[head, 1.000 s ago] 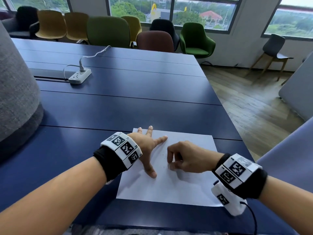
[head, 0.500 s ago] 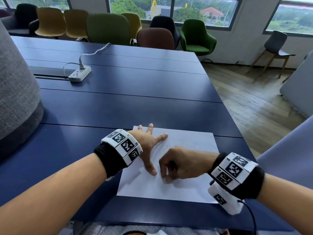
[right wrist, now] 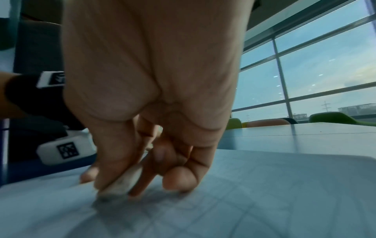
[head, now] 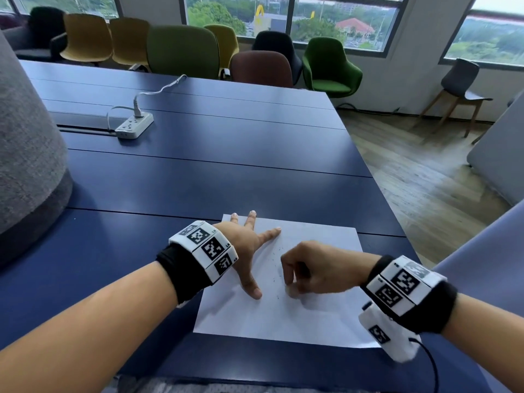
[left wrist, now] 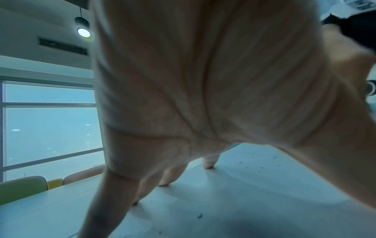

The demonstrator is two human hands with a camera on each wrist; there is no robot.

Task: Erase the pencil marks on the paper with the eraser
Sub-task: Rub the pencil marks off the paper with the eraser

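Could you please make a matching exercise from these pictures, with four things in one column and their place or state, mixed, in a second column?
Things:
1. left hand
2. eraser
3. power strip
4. paper

Place or state:
A. far on the table, with a white cable plugged in
B. lies flat on the blue table, with dark crumbs on it
C. fingers spread, pressing on the sheet
D. pinched in the right hand, its tip on the sheet

Pairs: 1-C, 2-D, 3-A, 4-B

An office meeting room: long blue table (head: 198, 171), coloured chairs (head: 184, 49) (by big windows (head: 292, 15)), power strip (head: 134, 124).
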